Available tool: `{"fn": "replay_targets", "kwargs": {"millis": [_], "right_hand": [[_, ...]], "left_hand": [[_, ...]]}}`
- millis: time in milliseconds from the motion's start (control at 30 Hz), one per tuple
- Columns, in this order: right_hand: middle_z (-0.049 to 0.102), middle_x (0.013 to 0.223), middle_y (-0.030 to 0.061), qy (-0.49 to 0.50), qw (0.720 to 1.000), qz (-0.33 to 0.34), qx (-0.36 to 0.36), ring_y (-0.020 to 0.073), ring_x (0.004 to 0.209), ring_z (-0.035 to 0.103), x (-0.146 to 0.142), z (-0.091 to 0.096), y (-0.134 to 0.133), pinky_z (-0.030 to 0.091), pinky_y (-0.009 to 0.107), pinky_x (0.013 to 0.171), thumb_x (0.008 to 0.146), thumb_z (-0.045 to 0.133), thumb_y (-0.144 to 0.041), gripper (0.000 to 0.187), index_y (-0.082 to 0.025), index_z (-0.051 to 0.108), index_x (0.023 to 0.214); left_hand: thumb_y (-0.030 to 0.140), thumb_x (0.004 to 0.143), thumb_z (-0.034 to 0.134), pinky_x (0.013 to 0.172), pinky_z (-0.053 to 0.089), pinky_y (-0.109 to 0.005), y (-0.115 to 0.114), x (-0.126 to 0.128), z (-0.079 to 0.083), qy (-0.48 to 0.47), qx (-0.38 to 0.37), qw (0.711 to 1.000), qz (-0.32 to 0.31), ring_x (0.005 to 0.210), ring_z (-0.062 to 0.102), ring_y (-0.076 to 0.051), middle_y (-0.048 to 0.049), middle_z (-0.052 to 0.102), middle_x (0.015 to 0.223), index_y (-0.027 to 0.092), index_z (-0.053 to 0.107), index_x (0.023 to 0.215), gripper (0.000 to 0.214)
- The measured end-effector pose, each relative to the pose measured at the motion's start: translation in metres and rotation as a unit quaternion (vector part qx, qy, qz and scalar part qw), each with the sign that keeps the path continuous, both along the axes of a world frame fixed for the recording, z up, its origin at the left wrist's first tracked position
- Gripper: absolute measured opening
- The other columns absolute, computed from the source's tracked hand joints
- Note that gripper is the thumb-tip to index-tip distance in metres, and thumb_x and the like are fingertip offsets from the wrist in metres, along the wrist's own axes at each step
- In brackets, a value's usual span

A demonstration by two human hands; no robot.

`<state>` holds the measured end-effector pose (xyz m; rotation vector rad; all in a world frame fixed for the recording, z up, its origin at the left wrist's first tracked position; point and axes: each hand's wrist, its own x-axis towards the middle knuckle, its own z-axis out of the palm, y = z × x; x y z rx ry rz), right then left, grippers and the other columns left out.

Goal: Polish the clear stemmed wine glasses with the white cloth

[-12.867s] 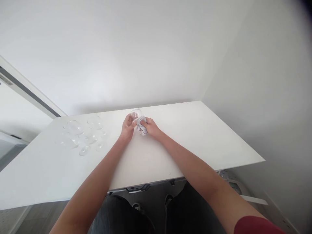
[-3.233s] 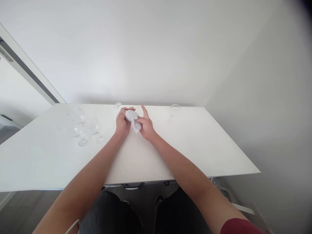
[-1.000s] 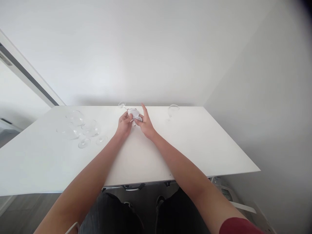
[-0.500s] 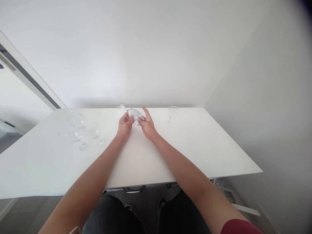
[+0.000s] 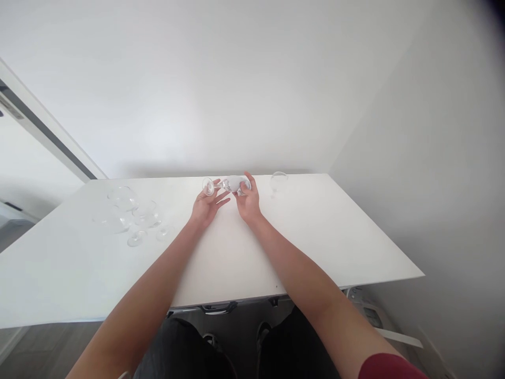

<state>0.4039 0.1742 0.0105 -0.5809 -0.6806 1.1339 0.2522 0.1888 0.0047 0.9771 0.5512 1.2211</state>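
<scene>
A clear stemmed glass (image 5: 225,185) lies on its side in the air between my hands, above the back of the table. Its round foot points left and its bowl points right. My right hand (image 5: 248,201) grips the bowl, thumb at the rim. Something white and soft, like a cloth or tissue (image 5: 235,183), shows at the bowl; whether it lies inside or around it I cannot tell. My left hand (image 5: 205,207) has the stem near the foot between thumb and forefinger, its other fingers stretched out below.
Several clear stemmed glasses (image 5: 123,198) stand or lie close together on the left of the white table (image 5: 221,263). One more glass (image 5: 279,181) stands at the back, right of my hands. A pale wall (image 5: 252,95) rises directly behind the table.
The glass has turned from tilted to nearly level and moved right. My left hand has shifted from the bowl to the stem and foot, its fingers opening out. The right hand stays at the bowl.
</scene>
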Motion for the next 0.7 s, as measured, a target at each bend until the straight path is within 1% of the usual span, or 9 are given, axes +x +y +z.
{"fn": "replay_targets", "kwargs": {"millis": [67,133,200,267,333,400,500,600,700], "right_hand": [[0.058,0.094,-0.0005,0.001,1.0,-0.01,-0.005,0.0158,0.088,0.061,0.005,0.001,0.0,0.053,0.03,0.081,0.078,0.073,-0.037,0.047,-0.03,0.058,0.122],[0.057,0.088,-0.0007,-0.033,0.999,-0.002,0.004,0.0163,0.082,0.058,0.006,0.004,-0.004,0.052,0.029,0.077,0.077,0.073,-0.037,0.045,-0.029,0.059,0.119],[0.056,0.085,-0.0009,-0.071,0.997,0.01,0.011,0.0166,0.077,0.056,0.004,0.007,-0.007,0.05,0.029,0.073,0.079,0.071,-0.04,0.044,-0.029,0.059,0.121],[0.057,0.087,-0.0005,-0.088,0.996,-0.003,0.009,0.017,0.078,0.056,0.002,0.007,-0.008,0.05,0.029,0.072,0.083,0.068,-0.044,0.043,-0.03,0.057,0.122],[0.058,0.093,0.0007,-0.095,0.994,-0.057,0.005,0.0173,0.083,0.057,0.001,0.005,-0.006,0.05,0.029,0.075,0.086,0.064,-0.048,0.041,-0.03,0.055,0.121],[0.058,0.101,0.0026,-0.111,0.985,-0.132,0.005,0.0173,0.09,0.057,0.002,0.002,-0.003,0.049,0.029,0.077,0.088,0.062,-0.048,0.04,-0.03,0.053,0.122],[0.057,0.104,0.0026,-0.126,0.973,-0.194,-0.008,0.0158,0.089,0.055,0.002,-0.002,0.001,0.048,0.026,0.073,0.088,0.063,-0.044,0.039,-0.031,0.047,0.121],[0.053,0.09,-0.0011,-0.117,0.981,-0.153,-0.037,0.0136,0.077,0.052,-0.003,-0.004,0.002,0.046,0.024,0.066,0.085,0.067,-0.041,0.032,-0.029,0.046,0.106],[0.055,0.084,-0.0005,-0.105,0.994,-0.011,-0.017,0.0154,0.078,0.055,-0.005,-0.002,0.0,0.048,0.026,0.066,0.083,0.068,-0.044,0.027,-0.025,0.051,0.09]], "left_hand": [[0.054,0.085,0.072,0.076,0.061,-0.041,0.002,-0.001,0.0,0.007,-0.054,0.998,-0.044,0.086,0.074,-0.025,-0.0141,0.072,0.116,0.018,0.072,0.107,0.042],[0.07,0.087,0.061,0.062,0.06,-0.039,0.0,-0.003,0.001,0.045,-0.087,0.986,-0.133,0.066,0.07,-0.022,-0.0157,0.073,0.101,0.016,0.072,0.1,0.057],[0.071,0.088,0.06,0.061,0.059,-0.038,-0.004,-0.004,0.003,0.096,-0.085,0.966,-0.224,0.062,0.069,-0.021,-0.0147,0.073,0.092,0.016,0.072,0.101,0.057],[0.057,0.088,0.07,0.067,0.061,-0.038,-0.009,-0.005,0.005,0.131,-0.064,0.956,-0.254,0.063,0.069,-0.02,-0.011,0.071,0.085,0.018,0.072,0.101,0.042],[0.043,0.086,0.077,0.067,0.06,-0.037,-0.013,-0.005,0.006,0.145,-0.048,0.958,-0.241,0.059,0.065,-0.017,-0.0057,0.066,0.075,0.017,0.071,0.098,0.029],[0.039,0.085,0.079,0.063,0.058,-0.034,-0.013,-0.004,0.006,0.143,-0.037,0.968,-0.204,0.051,0.056,-0.012,-0.0007,0.059,0.068,0.017,0.07,0.093,0.026],[0.042,0.086,0.077,0.061,0.056,-0.029,-0.008,-0.002,0.004,0.111,-0.02,0.991,-0.069,0.048,0.044,-0.006,0.0026,0.053,0.069,0.017,0.066,0.085,0.027],[0.048,0.088,0.074,0.065,0.057,-0.028,-0.002,0.0,0.001,0.098,0.007,0.994,0.048,0.049,0.04,-0.005,0.0022,0.052,0.072,0.018,0.06,0.076,0.035],[0.055,0.088,0.071,0.065,0.057,-0.032,-0.001,0.001,-0.002,0.139,0.022,0.989,0.033,0.048,0.04,-0.007,0.0028,0.052,0.067,0.019,0.061,0.08,0.039]]}}
